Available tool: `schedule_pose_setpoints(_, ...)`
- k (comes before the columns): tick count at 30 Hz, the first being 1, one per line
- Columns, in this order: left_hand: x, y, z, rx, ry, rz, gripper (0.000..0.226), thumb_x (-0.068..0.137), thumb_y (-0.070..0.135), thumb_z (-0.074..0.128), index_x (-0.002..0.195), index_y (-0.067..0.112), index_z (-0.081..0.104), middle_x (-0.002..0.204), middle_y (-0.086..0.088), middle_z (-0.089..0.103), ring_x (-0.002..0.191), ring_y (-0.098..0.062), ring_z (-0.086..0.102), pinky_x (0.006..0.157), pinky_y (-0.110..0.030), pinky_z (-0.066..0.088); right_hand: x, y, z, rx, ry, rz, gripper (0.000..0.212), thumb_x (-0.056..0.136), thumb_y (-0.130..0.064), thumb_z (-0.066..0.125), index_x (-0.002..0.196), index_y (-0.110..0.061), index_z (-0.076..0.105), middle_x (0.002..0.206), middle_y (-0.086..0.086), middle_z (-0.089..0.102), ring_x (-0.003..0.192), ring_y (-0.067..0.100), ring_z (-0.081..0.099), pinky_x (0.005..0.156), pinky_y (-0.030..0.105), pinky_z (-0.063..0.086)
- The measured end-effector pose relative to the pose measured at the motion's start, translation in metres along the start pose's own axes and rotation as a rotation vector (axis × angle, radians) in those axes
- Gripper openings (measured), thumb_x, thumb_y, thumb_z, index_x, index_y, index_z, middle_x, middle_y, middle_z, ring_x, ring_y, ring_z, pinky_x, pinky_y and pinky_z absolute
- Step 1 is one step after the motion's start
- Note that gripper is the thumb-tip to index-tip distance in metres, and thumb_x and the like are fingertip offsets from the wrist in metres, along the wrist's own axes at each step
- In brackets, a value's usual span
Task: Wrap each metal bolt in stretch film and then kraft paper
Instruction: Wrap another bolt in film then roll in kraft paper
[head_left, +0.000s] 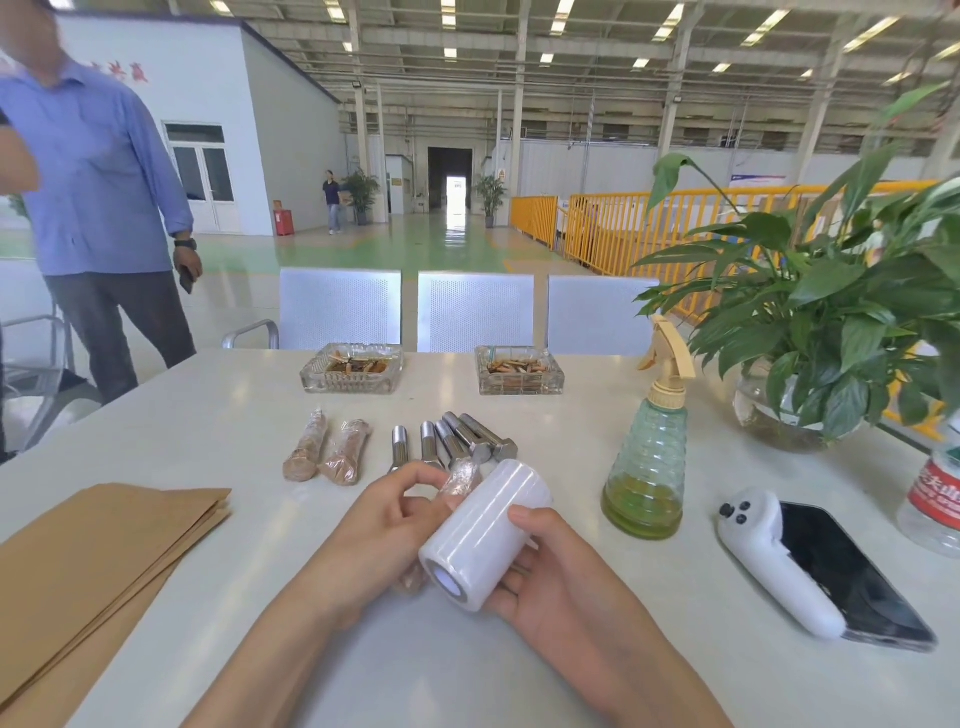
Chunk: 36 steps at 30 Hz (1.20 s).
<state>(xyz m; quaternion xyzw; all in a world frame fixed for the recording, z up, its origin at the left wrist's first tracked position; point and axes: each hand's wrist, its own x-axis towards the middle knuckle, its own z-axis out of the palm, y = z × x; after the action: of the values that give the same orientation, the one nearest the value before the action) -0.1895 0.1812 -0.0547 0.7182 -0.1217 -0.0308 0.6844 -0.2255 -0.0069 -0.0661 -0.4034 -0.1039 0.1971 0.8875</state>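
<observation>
Factory-hall table (519, 665), pale top; right hand (550, 587) cups the stretch film roll (485, 535), left hand (384, 530) pinches a part-wrapped bolt (462, 480) just past the roll's far end; the film step looks to be in hand. Beyond the grip lie four bare bolts (452, 441), further left two wrapped bolts (327, 452); kraft paper (93, 561) sits well left. Next move likely calls for tearing the film, then reaching left for paper.

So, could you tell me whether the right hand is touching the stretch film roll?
Touching. The head view shows the right hand cradling the stretch film roll, thumb on top, fingers beneath.
</observation>
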Motion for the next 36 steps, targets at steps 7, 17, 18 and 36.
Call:
schedule_pose_setpoints(7,0.0,-0.004,0.002,0.226,0.158,0.099,0.01,0.092,0.035,0.075,0.095,0.03,0.067,0.067,-0.007,0.048,0.055,-0.018,0.045,0.046,-0.026,0.037,0.004,0.004,-0.002,-0.093,-0.013,-0.018,0.052,0.091,-0.026,0.078,0.137,-0.004,0.063,0.138,0.02,0.064,0.132,0.032,0.06,0.113,0.052,0.046)
schedule_pose_setpoints(17,0.001,-0.009,0.006,0.361,0.089,0.099,0.05,0.096,0.057,0.053,0.081,0.01,0.056,0.061,0.001,0.053,0.057,-0.017,0.05,0.055,-0.034,0.04,0.003,0.005,-0.006,-0.104,0.02,-0.024,0.043,0.092,-0.025,0.074,0.133,-0.011,0.068,0.139,0.02,0.063,0.133,0.034,0.059,0.116,0.055,0.042)
schedule_pose_setpoints(18,0.0,-0.009,0.004,0.289,0.062,0.1,0.047,0.097,0.053,0.059,0.081,0.009,0.055,0.06,-0.003,0.053,0.055,-0.019,0.051,0.054,-0.034,0.039,0.003,0.005,-0.006,-0.123,0.026,-0.029,0.044,0.094,-0.024,0.072,0.135,-0.01,0.067,0.139,0.022,0.063,0.133,0.035,0.058,0.116,0.056,0.041)
schedule_pose_setpoints(36,0.002,-0.013,0.006,0.428,0.174,0.232,0.028,0.101,0.035,0.06,0.075,0.04,0.049,0.056,0.017,0.051,0.051,-0.002,0.041,0.05,-0.017,0.033,0.004,0.006,-0.002,-0.147,0.045,-0.043,0.047,0.096,-0.037,0.071,0.137,-0.015,0.065,0.138,0.014,0.065,0.13,0.028,0.062,0.109,0.047,0.051)
